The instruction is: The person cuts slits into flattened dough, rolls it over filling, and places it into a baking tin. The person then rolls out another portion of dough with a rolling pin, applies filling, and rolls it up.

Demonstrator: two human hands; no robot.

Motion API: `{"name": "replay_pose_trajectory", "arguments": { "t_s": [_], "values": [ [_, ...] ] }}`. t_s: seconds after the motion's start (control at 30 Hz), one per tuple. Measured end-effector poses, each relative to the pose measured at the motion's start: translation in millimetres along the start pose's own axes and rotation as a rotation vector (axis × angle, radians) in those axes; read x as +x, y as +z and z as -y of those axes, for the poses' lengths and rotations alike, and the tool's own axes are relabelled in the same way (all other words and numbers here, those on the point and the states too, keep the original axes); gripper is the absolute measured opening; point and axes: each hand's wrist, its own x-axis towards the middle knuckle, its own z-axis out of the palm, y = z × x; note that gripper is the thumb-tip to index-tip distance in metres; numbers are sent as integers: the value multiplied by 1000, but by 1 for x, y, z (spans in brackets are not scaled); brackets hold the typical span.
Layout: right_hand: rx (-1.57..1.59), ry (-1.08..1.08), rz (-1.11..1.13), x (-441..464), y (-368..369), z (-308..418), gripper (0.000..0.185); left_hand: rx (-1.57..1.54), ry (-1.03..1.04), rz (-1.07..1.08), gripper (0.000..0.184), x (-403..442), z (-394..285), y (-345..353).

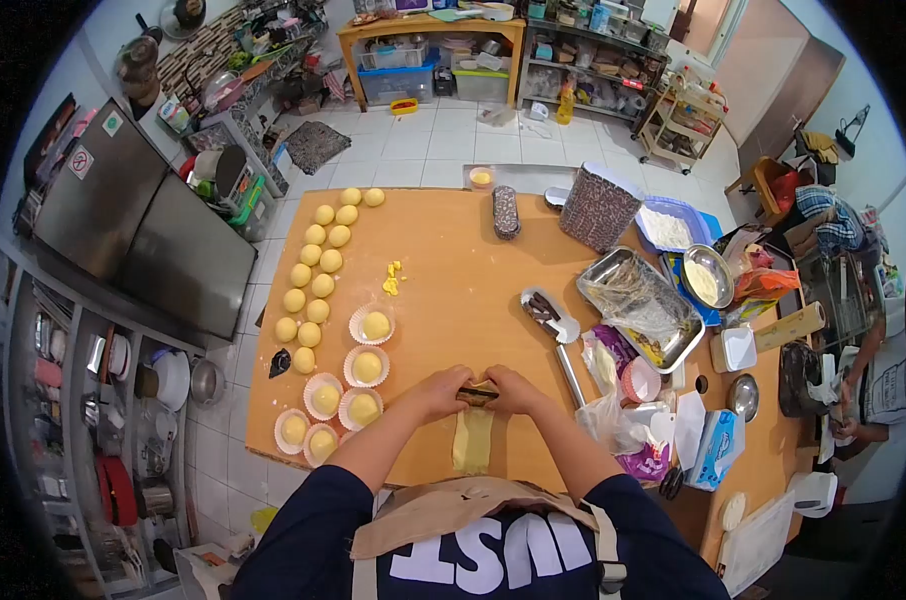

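Note:
Both hands meet near the table's front edge. My left hand (441, 393) and my right hand (511, 390) have their fingers closed on the two ends of a small brown piece (478, 394); what it is exactly is too small to tell. Directly below it, a flat pale-yellow dough strip (472, 442) lies on the wooden table (453, 270). To the left sit dough balls in white paper cups (367, 367), and bare dough balls (323, 286) stand in two rows behind them. Small yellow bits (393, 280) lie between the balls and the table's middle.
Right of my hands are a metal scoop with dark sticks (550, 315), a plastic-covered tray (641, 305), a blue basin of flour (673, 224), plastic bags (613, 425), scissors (671, 482) and a blue packet (715, 450). Another person's arm (853, 385) shows at far right.

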Motion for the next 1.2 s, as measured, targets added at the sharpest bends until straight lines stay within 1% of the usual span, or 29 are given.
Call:
{"name": "replay_pose_trajectory", "arguments": {
  "t_s": [0.07, 0.1, 0.17, 0.3, 0.37, 0.4, 0.47, 0.57, 0.6, 0.67, 0.8, 0.87, 1.0, 1.07, 1.17, 1.2],
  "values": [
    [62, 95, 61, -1, -6, 7, 47, -14, 34, -21, 45, -1, 1, 1],
    [93, 143, 91, -1, -8, 9, 46, -5, 14, -5, 44, 0, 4, 2],
    [81, 149, 90, -3, -10, 12, 45, 15, -22, 29, 44, 1, 8, 5],
    [82, 171, 82, -6, -12, 18, 42, 118, -38, -15, 43, -3, -7, -2],
    [63, 143, 57, -7, -8, 14, 40, 137, -45, -20, 42, -6, -14, -7],
    [53, 129, 45, -8, -7, 14, 40, 78, -51, -11, 40, -5, -11, -5],
    [30, 112, -12, -13, -2, 15, 37, -39, -62, 7, 37, -3, -1, 3],
    [-21, 81, -121, -24, 0, 24, 33, 113, 73, -170, 36, -12, 3, 15],
    [-40, 70, -161, -27, 2, 26, 32, 134, 85, -179, 35, -14, 3, 18],
    [-109, -23, -251, -32, 10, 25, 28, 174, 110, -197, 35, -19, 5, 22],
    [-249, -174, -441, -42, 39, 15, 28, 318, 320, -372, 40, -19, 40, 61],
    [-334, -232, -457, -48, 51, 8, 26, 374, 393, -458, 41, -25, 46, 71],
    [-443, -347, -425, -69, 49, 18, 27, 484, 294, -358, 54, -58, 12, 61],
    [-485, -370, -423, -80, 51, 19, 35, 544, 249, -306, 62, -75, 11, 69],
    [-521, -389, -386, -95, 51, 23, 44, 716, 236, -320, 77, -89, 18, 86],
    [-530, -393, -369, -99, 51, 24, 47, 758, 216, -287, 78, -92, 18, 87]
  ]
}}
